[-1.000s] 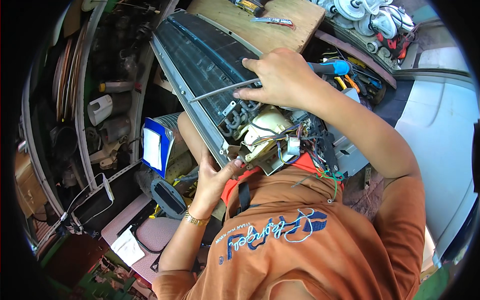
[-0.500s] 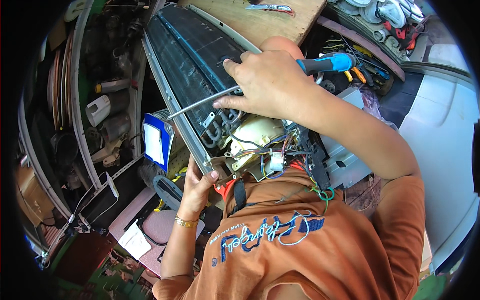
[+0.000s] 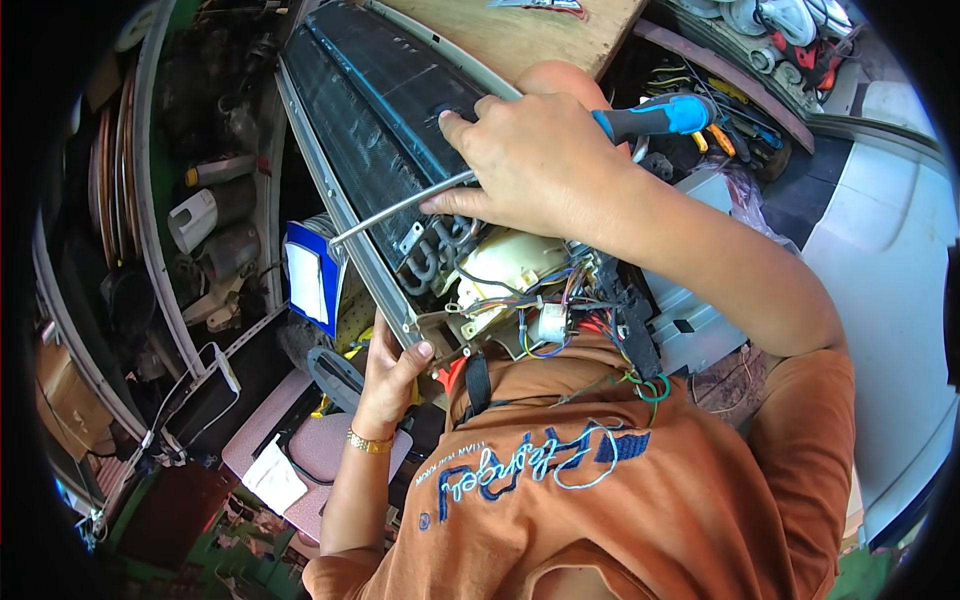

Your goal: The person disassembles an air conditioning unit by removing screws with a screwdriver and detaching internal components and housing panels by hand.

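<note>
An opened air conditioner indoor unit [image 3: 370, 110] lies slanted in front of me, its dark finned coil facing up. My right hand [image 3: 535, 155] rests over the coil with a long screwdriver [image 3: 655, 117] under the palm. The blue and black handle sticks out to the right, and the steel shaft crosses the coil to the frame's left edge. At the near corner of the frame, my left hand [image 3: 393, 372] grips the edge, thumb on top and fingers partly hidden beneath. Bent copper pipe ends [image 3: 430, 258], a cream motor housing [image 3: 512, 262] and loose coloured wires [image 3: 545, 320] sit at the near end.
A wooden board [image 3: 540, 42] lies beyond the unit. Pliers and other tools [image 3: 720, 135] fill a tray at the far right, beside white panels [image 3: 880, 230]. Dark shelves with parts [image 3: 215, 210] stand at left, near a blue-edged box [image 3: 310, 275] and a pink stool [image 3: 270, 440].
The view has shifted slightly, and the unit sits a little higher and further left. Both hands keep their holds; the screwdriver's tip stays near the frame's left edge.
</note>
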A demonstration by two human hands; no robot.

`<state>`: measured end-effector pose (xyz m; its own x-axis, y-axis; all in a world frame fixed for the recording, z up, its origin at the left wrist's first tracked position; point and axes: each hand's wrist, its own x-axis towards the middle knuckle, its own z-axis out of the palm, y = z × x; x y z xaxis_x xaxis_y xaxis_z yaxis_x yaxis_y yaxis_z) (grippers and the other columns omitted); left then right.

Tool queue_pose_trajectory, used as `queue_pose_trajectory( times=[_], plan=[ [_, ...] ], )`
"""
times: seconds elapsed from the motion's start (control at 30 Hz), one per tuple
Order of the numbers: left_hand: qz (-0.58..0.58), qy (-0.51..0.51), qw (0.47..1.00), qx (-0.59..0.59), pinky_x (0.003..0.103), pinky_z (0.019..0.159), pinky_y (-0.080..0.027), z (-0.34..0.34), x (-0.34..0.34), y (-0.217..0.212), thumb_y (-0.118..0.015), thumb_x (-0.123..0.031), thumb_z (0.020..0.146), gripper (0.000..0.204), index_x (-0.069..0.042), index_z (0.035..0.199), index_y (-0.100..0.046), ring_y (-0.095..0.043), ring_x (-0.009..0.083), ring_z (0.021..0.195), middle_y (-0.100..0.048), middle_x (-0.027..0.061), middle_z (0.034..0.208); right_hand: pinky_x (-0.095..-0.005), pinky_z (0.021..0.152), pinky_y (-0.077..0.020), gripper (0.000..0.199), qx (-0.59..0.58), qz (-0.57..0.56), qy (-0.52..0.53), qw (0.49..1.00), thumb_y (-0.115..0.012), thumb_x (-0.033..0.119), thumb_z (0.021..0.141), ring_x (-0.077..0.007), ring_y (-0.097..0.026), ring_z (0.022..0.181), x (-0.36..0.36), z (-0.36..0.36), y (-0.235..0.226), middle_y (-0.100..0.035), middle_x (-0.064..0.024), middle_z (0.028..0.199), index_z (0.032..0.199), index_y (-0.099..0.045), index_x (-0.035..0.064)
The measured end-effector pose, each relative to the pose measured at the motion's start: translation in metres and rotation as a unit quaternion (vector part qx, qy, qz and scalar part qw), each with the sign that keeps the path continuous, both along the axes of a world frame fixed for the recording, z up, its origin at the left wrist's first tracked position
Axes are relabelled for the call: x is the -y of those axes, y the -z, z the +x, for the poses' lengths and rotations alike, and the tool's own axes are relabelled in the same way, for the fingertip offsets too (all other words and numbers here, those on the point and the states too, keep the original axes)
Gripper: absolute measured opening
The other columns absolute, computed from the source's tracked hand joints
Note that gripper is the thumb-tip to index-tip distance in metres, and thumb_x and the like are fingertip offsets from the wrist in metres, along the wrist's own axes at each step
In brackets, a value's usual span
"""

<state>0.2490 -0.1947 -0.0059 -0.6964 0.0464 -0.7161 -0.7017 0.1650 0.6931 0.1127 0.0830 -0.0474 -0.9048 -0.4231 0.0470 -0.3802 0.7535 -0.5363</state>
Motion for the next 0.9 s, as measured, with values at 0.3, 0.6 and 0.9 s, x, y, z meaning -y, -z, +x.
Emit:
queue_pose_trajectory(
  times=[0.3, 0.6, 0.9],
  plan=[
    [-0.167, 0.243, 0.920, -0.260, 0.046, 0.114, -0.033, 0.021, 0.048, 0.033, -0.071, -0.048, 0.088, 0.075, -0.001, 0.142, -0.051, -0.045, 0.0373, 0.136, -0.051, 0.0206, 0.144, -0.0470, 0.089, -0.0529, 0.076, 0.009, -0.009, 0.008, 1.000, -0.065, 0.069, 0.083, -0.0355, -0.069, 0.099, -0.004, -0.001, -0.005, -0.073, -0.0189, 0.098, 0.123, -0.070, 0.0044],
    [-0.428, 0.209, 0.827, -0.299, 0.047, 0.112, -0.037, 0.067, 0.122, 0.076, -0.081, -0.025, 0.078, 0.072, -0.008, 0.142, -0.053, -0.045, 0.0403, 0.134, -0.050, 0.0188, 0.144, -0.0421, 0.073, -0.0551, 0.037, -0.051, 0.016, -0.011, 0.999, -0.080, 0.031, 0.080, -0.0339, -0.068, 0.087, 0.022, 0.050, -0.090, -0.065, -0.0095, 0.103, 0.109, -0.070, 0.0105],
    [-0.237, 0.112, 0.890, -0.373, 0.043, 0.099, -0.048, 0.069, 0.141, 0.093, -0.076, -0.015, 0.084, 0.048, -0.003, 0.128, -0.062, -0.060, 0.0349, 0.115, -0.061, 0.0157, 0.121, -0.0463, 0.065, -0.0556, 0.087, 0.026, 0.150, -0.044, 0.987, -0.083, 0.050, 0.074, -0.0351, -0.071, 0.074, 0.100, 0.144, -0.096, -0.071, -0.0173, 0.087, 0.142, -0.049, 0.0084]
  ],
)
